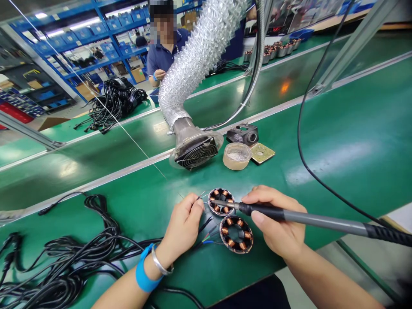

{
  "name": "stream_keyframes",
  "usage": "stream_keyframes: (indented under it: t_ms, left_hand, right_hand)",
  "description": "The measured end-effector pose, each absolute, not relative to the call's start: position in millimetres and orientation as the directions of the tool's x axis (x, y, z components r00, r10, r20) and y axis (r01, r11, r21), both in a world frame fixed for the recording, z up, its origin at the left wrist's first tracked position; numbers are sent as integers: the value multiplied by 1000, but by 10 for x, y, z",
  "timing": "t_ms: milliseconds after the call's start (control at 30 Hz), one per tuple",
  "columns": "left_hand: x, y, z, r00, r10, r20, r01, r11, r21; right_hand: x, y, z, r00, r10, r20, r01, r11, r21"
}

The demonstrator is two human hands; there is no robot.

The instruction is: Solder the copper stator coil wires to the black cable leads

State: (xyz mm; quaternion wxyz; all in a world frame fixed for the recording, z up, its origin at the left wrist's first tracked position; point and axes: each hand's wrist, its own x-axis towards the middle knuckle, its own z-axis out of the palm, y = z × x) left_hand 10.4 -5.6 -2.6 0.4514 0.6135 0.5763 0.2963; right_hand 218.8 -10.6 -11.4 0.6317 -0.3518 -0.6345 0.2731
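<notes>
My right hand (279, 219) grips a soldering iron (291, 214) by its dark handle. The iron's metal tip lies over the upper copper-wound motor stator (222, 192), at its left inner side. Just left of that stator, my left hand (185, 223) pinches the end of a cable, with thin wires (204, 196) reaching from the fingertips toward the ring. A second stator (236, 234) rests on the green bench below the first, and coloured leads (209, 238) run from its left side. Whether the iron's tip touches a wire is too small to tell.
Black cables (67, 262) sprawl over the bench on the left. A fume extractor hood (196, 148) hangs beyond the stators. Next to it stand a soldering iron stand (243, 134), a round tub (237, 156) and a sponge tray (262, 153). A person (167, 53) sits across the line.
</notes>
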Motion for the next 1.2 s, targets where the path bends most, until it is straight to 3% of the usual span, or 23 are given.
stream_keyframes:
  t_ms: [500, 800, 933, 1200]
  left_hand:
    - [103, -52, -40, 165, 978, -128, 455, 39, 890]
    - [97, -61, -42, 174, 976, -133, 450, 41, 892]
    - [99, -55, -39, 169, 977, -133, 465, 40, 885]
    - [91, -57, -43, 180, 975, -129, 453, 34, 891]
  right_hand:
    - [2130, -106, -21, -43, 765, 643, 126, 642, -756]
    - [2041, -149, 81, -104, 649, 754, 196, 757, -624]
    - [2003, -149, 27, -84, 589, 803, 180, 802, -569]
    - [2063, -140, 21, -5, 588, 809, 152, 800, -581]
